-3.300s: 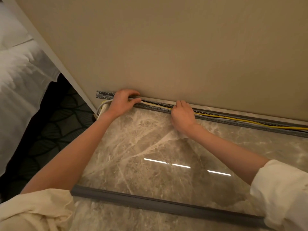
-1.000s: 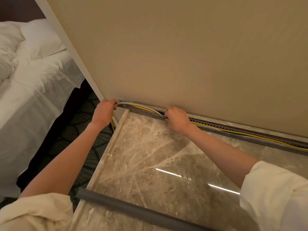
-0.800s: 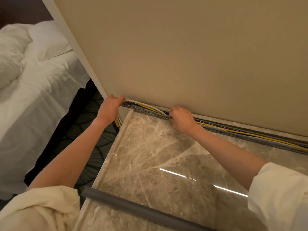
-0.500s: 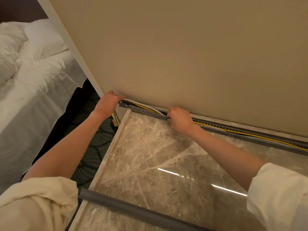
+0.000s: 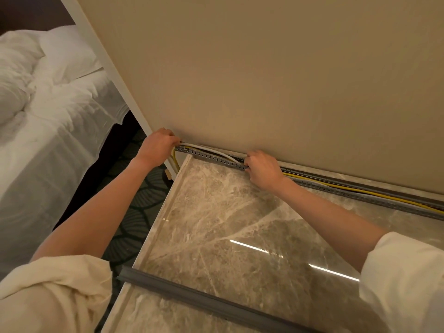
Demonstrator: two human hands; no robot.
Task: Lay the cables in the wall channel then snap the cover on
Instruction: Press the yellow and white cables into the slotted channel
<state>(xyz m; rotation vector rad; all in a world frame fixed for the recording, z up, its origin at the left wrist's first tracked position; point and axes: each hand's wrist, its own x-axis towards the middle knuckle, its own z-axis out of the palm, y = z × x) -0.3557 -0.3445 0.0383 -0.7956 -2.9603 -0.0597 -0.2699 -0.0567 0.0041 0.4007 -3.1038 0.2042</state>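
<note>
A grey slotted channel [image 5: 360, 193] runs along the foot of the beige wall, at the back of a marble top. A yellow cable [image 5: 336, 187] and a white cable [image 5: 211, 150] lie in it. The white one bows up out of the channel between my hands. My left hand [image 5: 157, 146] grips the cables at the channel's left end, where they bend down over the edge. My right hand [image 5: 263, 168] has its fingers curled over the channel and cables further right. The grey cover strip [image 5: 204, 298] lies loose across the marble near me.
The marble top [image 5: 228, 224] ends at its left edge [image 5: 158, 224] above patterned dark carpet [image 5: 134, 205]. A bed with white sheets [image 5: 43, 121] stands to the left. The wall [image 5: 264, 68] rises right behind the channel.
My left hand has slid from on the channel to its left end, by the wall corner. My right hand has stayed about where it was on the channel. My head has turned left.
</note>
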